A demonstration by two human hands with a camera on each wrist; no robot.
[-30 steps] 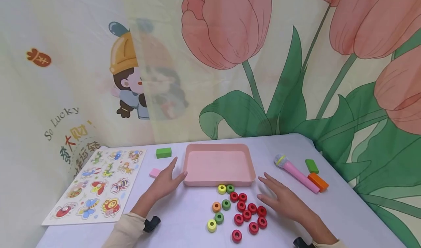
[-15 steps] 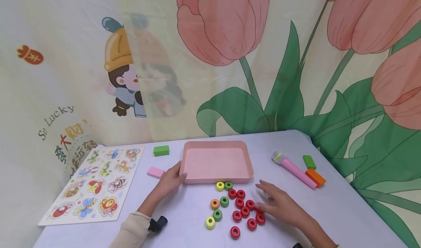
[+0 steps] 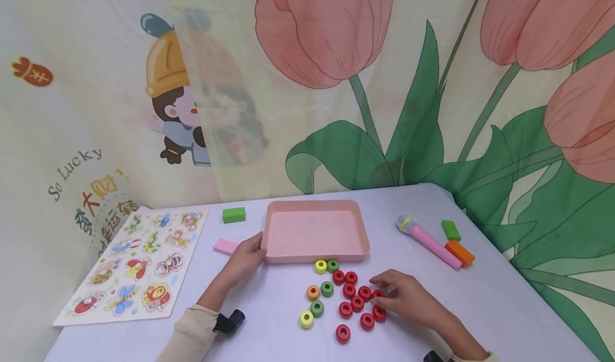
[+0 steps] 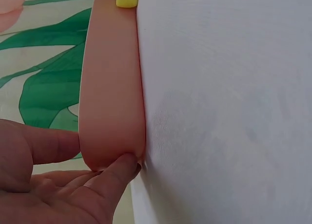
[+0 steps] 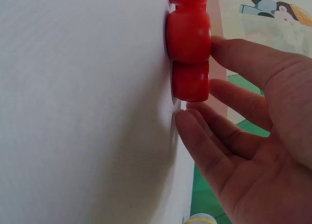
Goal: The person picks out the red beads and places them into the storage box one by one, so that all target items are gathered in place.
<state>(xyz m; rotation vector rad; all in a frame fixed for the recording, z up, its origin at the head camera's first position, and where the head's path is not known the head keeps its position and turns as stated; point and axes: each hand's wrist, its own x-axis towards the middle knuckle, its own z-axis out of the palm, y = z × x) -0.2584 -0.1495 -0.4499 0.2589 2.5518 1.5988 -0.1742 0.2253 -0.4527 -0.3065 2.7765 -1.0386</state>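
Pink, shallow and rectangular, the tray (image 3: pixel 314 234) has our left hand (image 3: pixel 245 256) gripping its near left corner. In front of it, our right hand, fingers loosely parted (whether touching, we can't tell), lies beside glossy red ring-shaped beads (image 3: pixel 357 308).

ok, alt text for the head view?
A person's left hand grips the near-left corner of a pink tray; the right hand is at a cluster of red beads. Green, yellow and orange beads sit beside them; a picture board lies left, a toy microphone right.
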